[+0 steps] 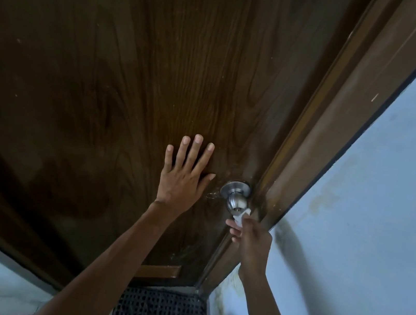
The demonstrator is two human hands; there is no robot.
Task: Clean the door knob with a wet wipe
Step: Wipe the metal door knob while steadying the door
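The left hand (185,173) lies flat against the dark brown wooden door (132,77), palm to the panel and fingers spread apart, gripping nothing. The thumb points toward the knob, its tip close to the round plate but not on it. The bare forearm runs down from the wrist toward the lower middle of the view.

The door knob (236,201) — a brushed silver ball on a round silver plate — sits at the door's right edge, just beside the brown door frame (321,137). Its face turns down toward the camera, and a small dark keyhole shows near the bottom of the ball.

The right hand (251,239) is just under the knob, its fingers closed on a white wet wipe (241,217). The wipe is bunched into a small wad; its upper end touches the lower right side of the ball, and the rest disappears into the grip. The back of the hand faces the camera, so how the thumb sits on the wipe cannot be told.

To the right of the frame stands a pale blue wall (383,212), marked with yellowish stains near the frame's lower part. At the foot of the door lies a dark mat (157,312) with a grid of small holes — its far edge meets the door's bottom edge.
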